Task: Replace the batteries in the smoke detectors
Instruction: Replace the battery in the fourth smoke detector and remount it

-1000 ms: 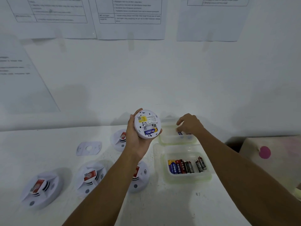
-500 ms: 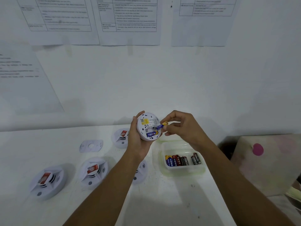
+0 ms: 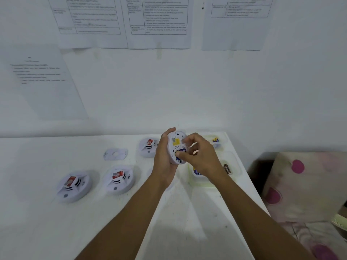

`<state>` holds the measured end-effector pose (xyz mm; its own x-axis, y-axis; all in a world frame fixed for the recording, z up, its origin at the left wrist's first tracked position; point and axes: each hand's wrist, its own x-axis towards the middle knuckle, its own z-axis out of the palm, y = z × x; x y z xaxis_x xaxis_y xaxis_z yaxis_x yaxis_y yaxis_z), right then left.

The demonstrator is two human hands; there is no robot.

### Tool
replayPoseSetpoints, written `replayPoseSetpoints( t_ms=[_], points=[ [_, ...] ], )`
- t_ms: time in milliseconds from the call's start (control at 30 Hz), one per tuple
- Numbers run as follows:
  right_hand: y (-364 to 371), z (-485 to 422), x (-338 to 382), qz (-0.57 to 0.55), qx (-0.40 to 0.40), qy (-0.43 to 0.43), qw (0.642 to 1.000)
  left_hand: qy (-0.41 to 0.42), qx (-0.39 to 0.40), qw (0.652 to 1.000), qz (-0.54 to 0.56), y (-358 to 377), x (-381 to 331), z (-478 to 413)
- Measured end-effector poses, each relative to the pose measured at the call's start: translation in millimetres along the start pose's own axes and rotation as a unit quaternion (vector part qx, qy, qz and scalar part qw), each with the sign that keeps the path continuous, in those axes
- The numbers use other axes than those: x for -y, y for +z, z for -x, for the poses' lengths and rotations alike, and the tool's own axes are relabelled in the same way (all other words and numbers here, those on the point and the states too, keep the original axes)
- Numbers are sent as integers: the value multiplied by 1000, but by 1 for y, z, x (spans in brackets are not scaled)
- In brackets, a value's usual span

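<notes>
Four smoke detectors (image 3: 176,147), two plastic tubs (image 3: 232,166), one mounting plate (image 3: 115,154), four wall sheets (image 3: 159,21), two hands (image 3: 201,156).

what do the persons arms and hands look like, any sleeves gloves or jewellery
Both forearms are bare from the bottom edge of the picture up to the wrists, with no sleeve in view. The left hand and the right hand wear no gloves. No watch, bracelet or ring shows on either, though the fingers are somewhat blurred, so a thin ring could be missed. No markings are visible.
</notes>
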<state>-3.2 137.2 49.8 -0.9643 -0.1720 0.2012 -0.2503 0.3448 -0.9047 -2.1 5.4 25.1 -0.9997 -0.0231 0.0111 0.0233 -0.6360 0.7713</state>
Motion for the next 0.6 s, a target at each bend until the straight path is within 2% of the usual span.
replayPoseSetpoints(
  t_ms=[100,233,467,600],
  points=[
    [11,-4,-1,6,-17,46,999,10,-14,1000,7,-4,-8,9],
    [36,-11,3,-27,7,85,996,16,-28,999,8,-25,-26,12],
    [111,-34,19,-9,-15,18,1000,40,-40,998,32,-104,-86,5],
    [158,-60,14,115,54,-39,991,40,-40,998,38,-159,-133,-1]
  ],
)
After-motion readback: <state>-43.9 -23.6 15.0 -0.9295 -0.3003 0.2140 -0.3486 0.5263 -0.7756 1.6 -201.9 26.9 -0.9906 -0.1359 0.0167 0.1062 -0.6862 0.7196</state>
